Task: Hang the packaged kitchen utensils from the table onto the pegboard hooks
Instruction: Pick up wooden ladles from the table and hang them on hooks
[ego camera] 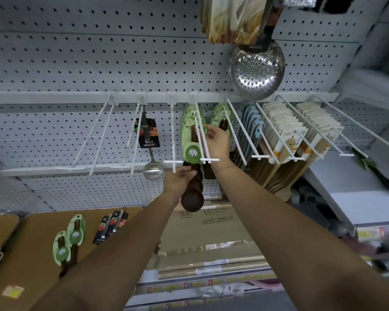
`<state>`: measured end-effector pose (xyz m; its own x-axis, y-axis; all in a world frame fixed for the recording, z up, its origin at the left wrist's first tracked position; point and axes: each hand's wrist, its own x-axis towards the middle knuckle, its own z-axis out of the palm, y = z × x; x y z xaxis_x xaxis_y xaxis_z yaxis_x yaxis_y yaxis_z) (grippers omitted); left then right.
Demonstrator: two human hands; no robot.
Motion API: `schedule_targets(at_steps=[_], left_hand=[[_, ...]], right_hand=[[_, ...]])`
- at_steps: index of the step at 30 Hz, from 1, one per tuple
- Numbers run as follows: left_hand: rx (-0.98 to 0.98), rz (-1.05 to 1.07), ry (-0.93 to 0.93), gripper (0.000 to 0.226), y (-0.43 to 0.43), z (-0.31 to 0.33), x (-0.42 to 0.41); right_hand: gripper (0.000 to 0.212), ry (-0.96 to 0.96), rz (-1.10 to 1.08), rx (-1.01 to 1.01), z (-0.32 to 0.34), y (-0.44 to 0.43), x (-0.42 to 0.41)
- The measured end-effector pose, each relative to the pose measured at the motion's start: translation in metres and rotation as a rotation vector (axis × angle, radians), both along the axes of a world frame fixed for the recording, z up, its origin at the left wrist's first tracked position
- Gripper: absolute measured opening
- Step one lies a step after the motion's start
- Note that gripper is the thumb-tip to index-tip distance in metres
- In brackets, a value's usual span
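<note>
Wooden spoon point(192, 191) in green card pack, held up at hook point(203, 142), card top threaded on the hook's two prongs, dark bowl end hanging low below the hook tip. Right hand point(217, 142) pinching the card's upper edge beside the prongs, fingers narrow, closed on the card. Left hand point(180, 178) gripping the spoon's dark handle just under the round green label, fingers wrapped on it. More green packs point(221, 117) already on the next hook to the right, near the right hand. Ladle point(152, 158) in black card hanging on a hook to the left, alone there. Empty hooks point(99, 135) further left. Blue-handled items point(253, 124) and beige boxed packs point(285, 133) filling hooks to the right. Big perforated skimmer point(256, 70) hanging above, from an upper row. All on grey pegboard point(76, 52). Table point(38, 254) at lower left (brown top): two green-card spoons point(69, 241) lying side by side, two black-card packs point(110, 226) just to their right, overlapping. Small yellow tag point(12, 291) near the table's near edge. Cardboard box point(211, 241) under the arms, behind the table, printed text too blurred to read.
</note>
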<state>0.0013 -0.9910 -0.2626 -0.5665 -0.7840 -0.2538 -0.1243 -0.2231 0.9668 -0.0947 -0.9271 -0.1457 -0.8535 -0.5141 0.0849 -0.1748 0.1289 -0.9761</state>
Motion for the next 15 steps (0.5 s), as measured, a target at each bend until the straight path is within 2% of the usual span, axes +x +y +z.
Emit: schedule_targets(at_steps=[6,10,12,15], left_hand=[[-0.075,-0.05,-0.066,0.029,-0.004,-0.004,-0.009],[-0.162,-0.097,-0.079,0.035,-0.001,-0.009,0.014],[-0.283,-0.103,-0.164,0.032,-0.001,-0.017,0.034],[-0.466,-0.131,-0.372,0.038,-0.005,-0.021,0.07]], right_hand=[[0.026,-0.028,-0.003,0.003,-0.011,-0.004,-0.009],[0.042,-0.006,0.041,0.079,-0.018,0.014,-0.003],[0.05,0.015,0.083,0.15,-0.024,0.031,0.003],[0.053,0.129,0.137,0.365,-0.041,0.057,0.007]])
